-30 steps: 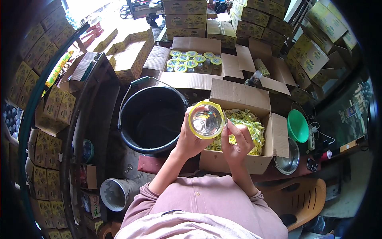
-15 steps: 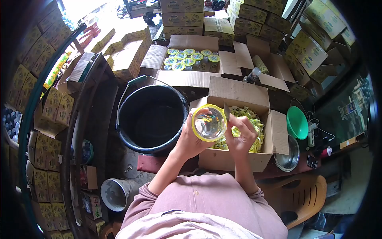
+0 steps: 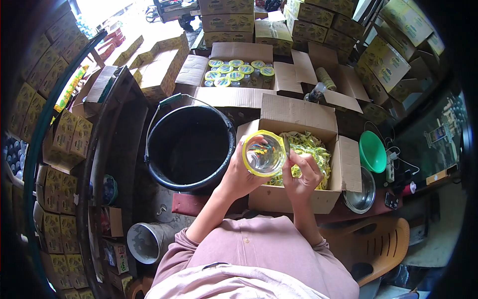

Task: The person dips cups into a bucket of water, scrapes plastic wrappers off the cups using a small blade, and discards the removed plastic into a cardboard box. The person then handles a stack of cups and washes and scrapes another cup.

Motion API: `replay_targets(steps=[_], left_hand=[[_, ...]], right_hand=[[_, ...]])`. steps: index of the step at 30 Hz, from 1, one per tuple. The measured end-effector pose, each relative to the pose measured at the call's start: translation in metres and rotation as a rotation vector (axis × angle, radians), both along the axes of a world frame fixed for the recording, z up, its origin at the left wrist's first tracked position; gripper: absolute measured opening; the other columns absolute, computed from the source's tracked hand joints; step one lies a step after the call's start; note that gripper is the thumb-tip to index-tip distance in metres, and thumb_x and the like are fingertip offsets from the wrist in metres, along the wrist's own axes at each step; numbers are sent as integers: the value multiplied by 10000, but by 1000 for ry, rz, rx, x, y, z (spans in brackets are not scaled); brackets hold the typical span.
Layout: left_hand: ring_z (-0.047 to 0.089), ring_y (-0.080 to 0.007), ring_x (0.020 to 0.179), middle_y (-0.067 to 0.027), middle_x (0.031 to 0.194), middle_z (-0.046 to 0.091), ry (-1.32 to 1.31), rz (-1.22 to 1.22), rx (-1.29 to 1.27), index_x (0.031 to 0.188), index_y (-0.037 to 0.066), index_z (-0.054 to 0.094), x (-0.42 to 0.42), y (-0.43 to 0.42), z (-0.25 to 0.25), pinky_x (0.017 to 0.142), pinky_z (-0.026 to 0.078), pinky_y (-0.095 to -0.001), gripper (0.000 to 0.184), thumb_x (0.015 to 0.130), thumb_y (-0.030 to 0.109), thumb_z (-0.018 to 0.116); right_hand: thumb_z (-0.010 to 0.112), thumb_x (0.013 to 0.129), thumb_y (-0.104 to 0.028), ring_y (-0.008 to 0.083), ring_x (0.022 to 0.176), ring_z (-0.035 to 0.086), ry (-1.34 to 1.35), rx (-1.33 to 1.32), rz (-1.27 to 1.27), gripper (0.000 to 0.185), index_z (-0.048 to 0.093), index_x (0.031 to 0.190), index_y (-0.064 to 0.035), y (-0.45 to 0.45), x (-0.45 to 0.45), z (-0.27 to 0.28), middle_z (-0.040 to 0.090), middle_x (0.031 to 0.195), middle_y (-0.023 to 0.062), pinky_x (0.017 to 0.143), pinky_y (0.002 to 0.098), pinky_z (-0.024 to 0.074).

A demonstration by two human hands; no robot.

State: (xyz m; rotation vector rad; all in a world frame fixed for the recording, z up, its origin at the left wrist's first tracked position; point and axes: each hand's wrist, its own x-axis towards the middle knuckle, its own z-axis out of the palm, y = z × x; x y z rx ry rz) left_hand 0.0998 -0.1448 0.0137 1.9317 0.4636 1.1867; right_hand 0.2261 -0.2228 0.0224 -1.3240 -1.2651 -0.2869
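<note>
My left hand (image 3: pixel 236 173) is wrapped round a clear plastic cup (image 3: pixel 264 154) with a yellow rim, tilted so that its round end faces me. Pinched in my right hand (image 3: pixel 304 175) is a thin dark blade (image 3: pixel 287 146), standing close against the right side of the yellow rim; its handle is hidden by the fingers. Below and behind both hands is an open cardboard box (image 3: pixel 298 112) full of yellow-green strips (image 3: pixel 314 152). Whether the blade touches the rim I cannot tell.
Left of the box stands a black bucket (image 3: pixel 149 144) with a wire handle. Beyond, an open carton (image 3: pixel 229 97) holds several yellow-lidded cups (image 3: pixel 235 75). A green bowl (image 3: pixel 372 152) and metal bowl (image 3: pixel 366 192) sit right, near an orange chair (image 3: pixel 381 244). Stacked cartons (image 3: pixel 226 22) stand behind.
The cup has shifted slightly right in my left hand. My right hand and the blade have moved a little to the right and down along the rim.
</note>
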Motion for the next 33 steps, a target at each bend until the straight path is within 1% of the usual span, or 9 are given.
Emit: replay_targets(steps=[2,5,8,11,14,20,23,29,33], left_hand=[[522,-259,984,-151,1070,464,31,-15,-26,1161,-23,353,-1,-1,0,856,427,-340,685,614,98,748],[521,-254,984,-146,1075,458,53,-7,-16,1169,-15,353,-1,-1,0,861,426,-334,685,618,97,744],[518,-246,990,-140,1076,455,-4,-37,-67,1177,-8,352,1,1,-7,863,424,-327,682,624,93,738],[515,-239,996,-135,1069,457,3,-24,-87,1181,-4,352,0,0,-2,864,422,-320,681,633,104,741],[510,-252,1000,-141,1083,453,14,-35,-124,1183,-3,350,1,-3,0,869,418,-332,676,643,114,739],[506,-296,1010,-173,1108,468,153,-37,-46,1185,-12,342,-1,-3,-2,884,406,-352,685,641,123,737],[504,-298,1019,-184,1103,477,162,-23,27,1181,-20,342,-1,-6,0,886,405,-348,691,635,125,740],[497,-288,1017,-165,1091,459,108,-10,-29,1172,-16,349,1,0,-6,892,403,-344,671,633,108,730],[489,-281,1026,-157,1088,452,86,-40,-123,1177,-13,343,2,2,-10,893,402,-341,666,636,90,718]], right_hand=[[650,656,64,125,581,547,19,-16,7,208,637,852,-6,0,0,1,561,654,51,555,240,432],[650,662,64,126,574,543,52,1,12,195,634,844,-6,0,1,0,563,658,53,550,245,428],[663,667,50,108,536,542,22,13,-28,245,661,893,-44,-4,1,0,578,645,43,511,223,447],[666,665,49,107,533,544,-23,-20,-36,246,661,892,-44,-9,-3,1,574,641,43,517,226,451],[663,656,55,103,540,546,-14,-16,-37,272,661,908,-47,-7,-4,-3,565,636,39,518,226,451],[651,640,73,111,542,532,-39,-38,-74,325,655,946,-38,-5,-1,-1,555,639,39,517,233,445],[656,653,62,116,533,522,22,-16,7,284,654,924,-25,0,5,-1,557,638,43,516,238,441],[666,679,34,116,537,548,110,-33,-32,208,652,879,-21,-5,5,-8,577,647,54,520,232,453],[664,678,35,111,552,568,58,-72,-42,226,653,896,-25,-12,-3,-7,582,654,54,527,232,464]])
